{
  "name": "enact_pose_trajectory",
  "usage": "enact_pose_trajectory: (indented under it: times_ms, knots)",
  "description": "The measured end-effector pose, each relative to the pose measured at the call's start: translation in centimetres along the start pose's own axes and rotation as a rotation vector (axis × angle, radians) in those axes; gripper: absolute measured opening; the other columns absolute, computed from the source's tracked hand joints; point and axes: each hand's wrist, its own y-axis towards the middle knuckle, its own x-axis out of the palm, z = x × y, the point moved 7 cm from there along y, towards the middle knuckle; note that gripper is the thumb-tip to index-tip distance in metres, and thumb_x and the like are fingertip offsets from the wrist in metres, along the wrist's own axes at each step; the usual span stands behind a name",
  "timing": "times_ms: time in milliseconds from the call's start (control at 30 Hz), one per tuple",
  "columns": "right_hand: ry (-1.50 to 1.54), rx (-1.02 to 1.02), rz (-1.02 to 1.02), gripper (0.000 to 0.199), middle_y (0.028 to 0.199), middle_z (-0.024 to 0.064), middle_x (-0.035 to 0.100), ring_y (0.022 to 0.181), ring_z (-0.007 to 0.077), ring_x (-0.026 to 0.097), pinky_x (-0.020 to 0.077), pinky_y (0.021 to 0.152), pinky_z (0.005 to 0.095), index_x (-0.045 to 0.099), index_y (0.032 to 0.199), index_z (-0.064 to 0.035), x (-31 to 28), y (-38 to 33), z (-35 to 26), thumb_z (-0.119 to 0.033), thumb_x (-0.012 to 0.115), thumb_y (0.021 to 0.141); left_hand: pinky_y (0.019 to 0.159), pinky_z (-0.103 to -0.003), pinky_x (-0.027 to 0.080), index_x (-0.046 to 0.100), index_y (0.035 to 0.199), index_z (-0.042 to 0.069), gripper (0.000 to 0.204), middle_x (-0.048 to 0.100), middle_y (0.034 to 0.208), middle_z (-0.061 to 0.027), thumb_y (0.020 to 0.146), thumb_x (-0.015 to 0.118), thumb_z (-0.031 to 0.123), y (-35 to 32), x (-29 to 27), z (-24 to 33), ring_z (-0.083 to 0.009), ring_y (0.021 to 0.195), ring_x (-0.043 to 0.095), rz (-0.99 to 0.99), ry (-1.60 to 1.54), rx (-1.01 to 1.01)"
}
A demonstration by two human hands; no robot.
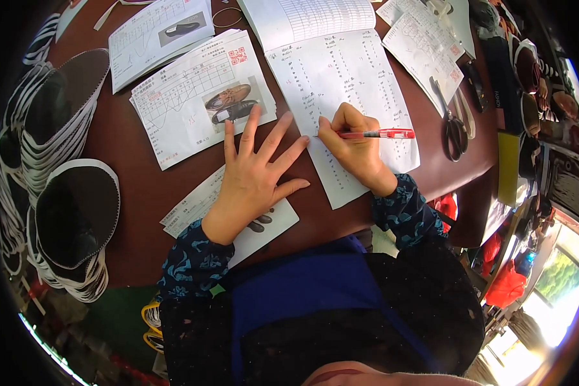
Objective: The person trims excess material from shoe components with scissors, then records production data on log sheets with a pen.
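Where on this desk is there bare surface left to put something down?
Bare table shows between the stacked dark insoles and the form with shoe photos, running down to the near edge. A smaller patch lies right of the ruled sheet, below the scissors. The middle is crowded: papers, the flat left hand, the right hand with its red pen.

Dark red-brown table (141,186) carrying paperwork and shoe parts
A lined sheet (341,77) is lying under the right hand (354,151), printed forms with shoe photos (202,103) are sitting beyond the left hand (254,177), another form (264,225) is lying beneath it, scissors (455,125) are resting right of the right hand, stacked black insoles (71,212) are piling up far left
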Motion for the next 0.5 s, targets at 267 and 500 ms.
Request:
enact_pose_trajectory:
  times_ms: [267,500]
  knots:
    - [0.016,-0.009,0.023,0.035,0.056,0.0042,0.053,0.05,0.0081,0.045,0.0405,0.049,0.0284,0.049,0.071,-0.0041,-0.3,0.3,-0.4,-0.009,0.076,0.091,0.121,-0.075,0.013,0.065,0.145,0.03,0.068,0.044,0.166,-0.0071,0.088,0.07,0.066,0.3,-0.6,0.1,-0.0454,0.156,0.028,0.016,0.013,0.011]
    - [0.168,0.125,-0.013,0.034,0.061,-0.0014,0.052,0.06,0.0037,0.047,0.0401,0.054,0.0256,0.048,0.071,-0.005,-0.4,0.5,1.2,-0.006,0.077,0.09,0.12,-0.076,0.012,0.064,0.146,0.03,0.068,0.043,0.167,-0.0073,0.087,0.072,0.063,0.4,-0.2,-0.3,-0.0452,0.157,0.026,-0.005,-0.019,0.003]
